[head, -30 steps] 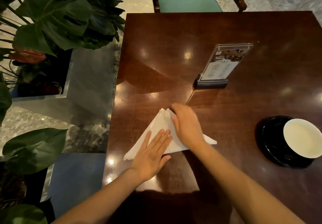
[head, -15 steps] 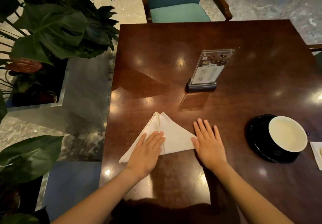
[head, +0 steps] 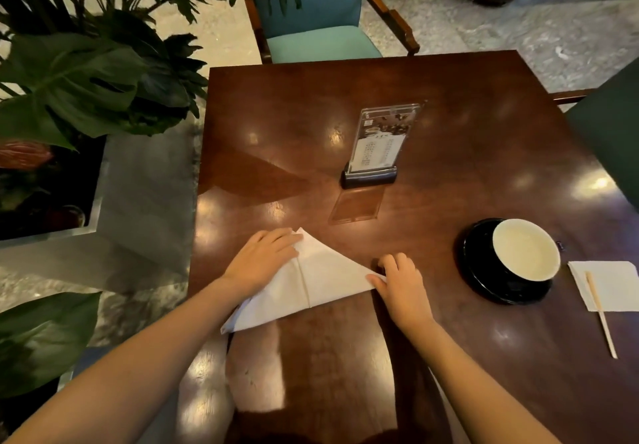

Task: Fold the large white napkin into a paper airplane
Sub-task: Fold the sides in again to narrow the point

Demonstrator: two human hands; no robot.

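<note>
planter (head: 98, 201): far left, off table; big dark leaves in it.
left hand (head: 262, 258): flat on napkin's left half, fingers together, pressing, not pinching.
napkin (head: 325, 277): folded to a triangle w/ centre crease, near table (head: 449, 105) front-left edge.
right hand (head: 401, 283): fingers curled, thumb on napkin's right corner; can't tell if pinched.
menu stand (head: 378, 146): upright, behind napkin, apart.
cup (head: 525, 250): on black saucer (head: 484, 281), right; pale contents.
small napkin (head: 608, 284): far right, stir stick (head: 601, 315) across it.
</note>
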